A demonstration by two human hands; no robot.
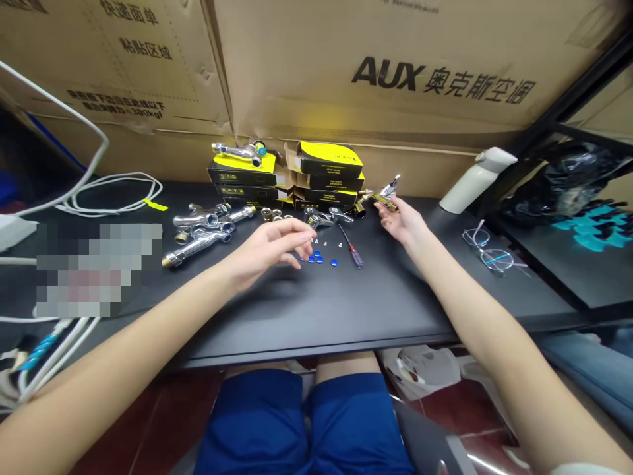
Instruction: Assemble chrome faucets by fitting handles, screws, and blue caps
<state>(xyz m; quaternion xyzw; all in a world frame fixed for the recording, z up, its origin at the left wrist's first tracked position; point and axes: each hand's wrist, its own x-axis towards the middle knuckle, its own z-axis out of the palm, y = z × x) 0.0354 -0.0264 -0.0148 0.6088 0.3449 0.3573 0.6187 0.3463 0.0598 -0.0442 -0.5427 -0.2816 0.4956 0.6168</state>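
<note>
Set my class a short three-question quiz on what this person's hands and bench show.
1. True or false: the left hand is open and holds nothing.
2. What colour is the handle of the screwdriver? A red, B blue, C yellow.
3. What does the right hand hold?

Key: 1 true; 2 A; 3 a chrome-and-brass tap fitting.
</note>
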